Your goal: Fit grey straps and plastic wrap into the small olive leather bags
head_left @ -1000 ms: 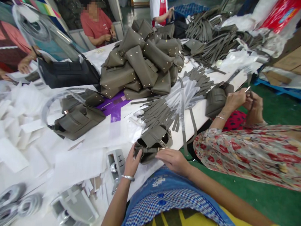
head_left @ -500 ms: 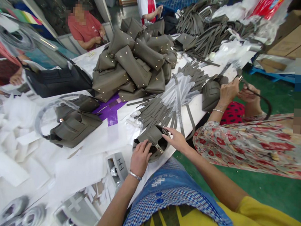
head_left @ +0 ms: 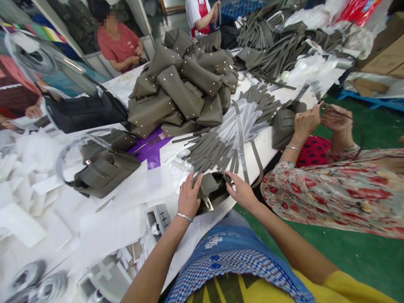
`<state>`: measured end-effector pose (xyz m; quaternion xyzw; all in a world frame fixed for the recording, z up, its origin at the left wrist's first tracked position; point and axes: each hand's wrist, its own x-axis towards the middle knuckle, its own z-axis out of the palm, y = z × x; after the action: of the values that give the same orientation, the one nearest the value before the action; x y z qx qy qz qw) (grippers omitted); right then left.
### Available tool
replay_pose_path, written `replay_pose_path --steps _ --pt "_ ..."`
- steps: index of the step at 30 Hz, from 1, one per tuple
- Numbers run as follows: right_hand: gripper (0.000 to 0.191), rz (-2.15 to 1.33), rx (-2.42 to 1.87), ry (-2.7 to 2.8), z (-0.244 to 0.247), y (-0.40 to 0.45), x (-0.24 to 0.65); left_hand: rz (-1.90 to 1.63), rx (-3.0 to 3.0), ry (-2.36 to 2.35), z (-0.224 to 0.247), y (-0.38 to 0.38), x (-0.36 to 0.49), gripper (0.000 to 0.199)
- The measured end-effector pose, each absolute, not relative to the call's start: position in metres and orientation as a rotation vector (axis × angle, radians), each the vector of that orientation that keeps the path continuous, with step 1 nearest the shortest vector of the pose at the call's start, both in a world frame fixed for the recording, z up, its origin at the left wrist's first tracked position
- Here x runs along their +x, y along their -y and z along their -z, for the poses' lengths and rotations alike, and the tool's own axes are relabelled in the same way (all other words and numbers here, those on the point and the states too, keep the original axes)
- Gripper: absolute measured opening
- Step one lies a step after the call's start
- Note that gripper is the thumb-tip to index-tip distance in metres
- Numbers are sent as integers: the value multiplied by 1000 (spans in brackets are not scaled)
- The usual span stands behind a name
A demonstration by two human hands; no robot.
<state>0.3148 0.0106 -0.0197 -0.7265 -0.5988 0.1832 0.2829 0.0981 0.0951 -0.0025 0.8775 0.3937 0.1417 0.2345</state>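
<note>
A grey-brown leather handbag point(head_left: 208, 186) lies at the near table edge in front of me, its dark opening facing up and towards me. My left hand point(head_left: 189, 196) grips its left side, fingers on the outside and thumb near the flap. A gold-coloured metal clasp point(head_left: 208, 205) hangs at the flap's end, close to that hand. At the bag's right end my right hand point(head_left: 243, 191) pinches the rim by a small dark fitting point(head_left: 228, 179). The fingertips partly hide what is pinched there.
Several grey-brown bags point(head_left: 187, 89) are heaped ahead. Leather straps point(head_left: 215, 147) spread just beyond my hands. A finished-looking handbag point(head_left: 105, 170) and a grey tape dispenser point(head_left: 158, 218) stand left. A co-worker's hands point(head_left: 307, 124) work close on the right.
The bag has turned and its flap now folds over towards me with the clasp hanging. My left hand has moved up along the side; my right hand has shifted slightly right.
</note>
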Motion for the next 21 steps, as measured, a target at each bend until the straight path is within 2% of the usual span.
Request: replay_pose_path --steps 2,4,9,12,15,21 --pt "50 -491 -1969 1584 22 -6 315 -486 2376 -1104 2 -94 89 88" --pt "51 -479 -2003 1569 22 -4 315 -554 2324 -1176 1 -93 74 80" --pt "59 -235 -1961 1792 12 -12 305 -610 2210 -1404 -1 -89 41 34" --pt "64 -165 -1801 2063 5 -19 292 -468 2378 -1166 0 -81 44 20" --pt "57 -148 -1706 2184 6 -26 283 -375 2505 -953 8 -71 57 25" --pt "39 -190 -1489 2281 14 -42 289 -331 2536 -1142 21 -69 66 60"
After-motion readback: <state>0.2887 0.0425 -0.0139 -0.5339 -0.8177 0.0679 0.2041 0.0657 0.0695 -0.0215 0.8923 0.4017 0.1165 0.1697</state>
